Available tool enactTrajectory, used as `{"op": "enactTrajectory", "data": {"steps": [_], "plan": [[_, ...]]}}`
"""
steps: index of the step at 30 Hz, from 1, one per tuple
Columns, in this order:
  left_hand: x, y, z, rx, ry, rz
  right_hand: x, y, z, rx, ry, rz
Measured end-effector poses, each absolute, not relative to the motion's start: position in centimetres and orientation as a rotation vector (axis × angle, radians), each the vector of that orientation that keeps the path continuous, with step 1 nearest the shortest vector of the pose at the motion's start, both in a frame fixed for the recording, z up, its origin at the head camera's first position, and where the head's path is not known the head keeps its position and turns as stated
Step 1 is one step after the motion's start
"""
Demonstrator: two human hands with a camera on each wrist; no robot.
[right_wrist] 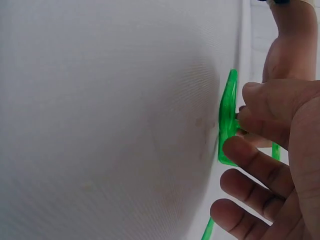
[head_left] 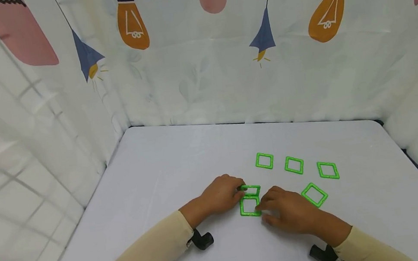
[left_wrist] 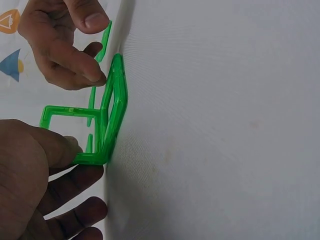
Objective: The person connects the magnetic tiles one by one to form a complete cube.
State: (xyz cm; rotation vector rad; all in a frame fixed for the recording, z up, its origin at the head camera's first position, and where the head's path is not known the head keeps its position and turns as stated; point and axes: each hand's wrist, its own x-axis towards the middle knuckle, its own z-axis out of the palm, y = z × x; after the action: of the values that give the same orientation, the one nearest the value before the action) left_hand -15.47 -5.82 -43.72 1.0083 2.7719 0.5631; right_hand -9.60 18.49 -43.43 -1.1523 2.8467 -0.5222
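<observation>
Two green square frames of see-through plastic meet along one edge, in front of my hands. One, the flat square frame (head_left: 242, 207), lies on the white table; the other, the raised square frame (left_wrist: 67, 110), stands up from its far edge. My left hand (head_left: 222, 193) pinches the raised frame at its left side between thumb and fingers. Over the right edge of the flat frame is my right hand (head_left: 291, 209), its fingers loosely bent and fingertips right at that edge. In the right wrist view, the right hand's fingers (right_wrist: 250, 192) are spread apart and hold nothing.
Several more green square frames lie flat on the table (head_left: 181, 160): one behind the pair (head_left: 272, 161), two farther right (head_left: 302, 166) (head_left: 337, 171), and a turned one (head_left: 321, 202) beside the right hand. A patterned white curtain (head_left: 203, 83) surrounds the table's back and sides.
</observation>
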Motion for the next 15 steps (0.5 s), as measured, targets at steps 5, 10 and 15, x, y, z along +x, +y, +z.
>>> {"op": "enactTrajectory", "data": {"steps": [5, 10, 15], "plan": [[-15.40, -5.81, -43.78, 1.014, 2.764, 0.558, -9.49, 18.40, -43.53, -1.221, 2.854, -0.478], [-15.36, -5.89, -43.69, 1.016, 2.764, 0.554, -9.69, 18.52, -43.84, -1.224, 2.870, -0.448], [-15.24, -5.96, -43.62, 1.030, 2.761, 0.574, -9.85, 18.66, -43.89, -1.205, 2.883, -0.469]]}}
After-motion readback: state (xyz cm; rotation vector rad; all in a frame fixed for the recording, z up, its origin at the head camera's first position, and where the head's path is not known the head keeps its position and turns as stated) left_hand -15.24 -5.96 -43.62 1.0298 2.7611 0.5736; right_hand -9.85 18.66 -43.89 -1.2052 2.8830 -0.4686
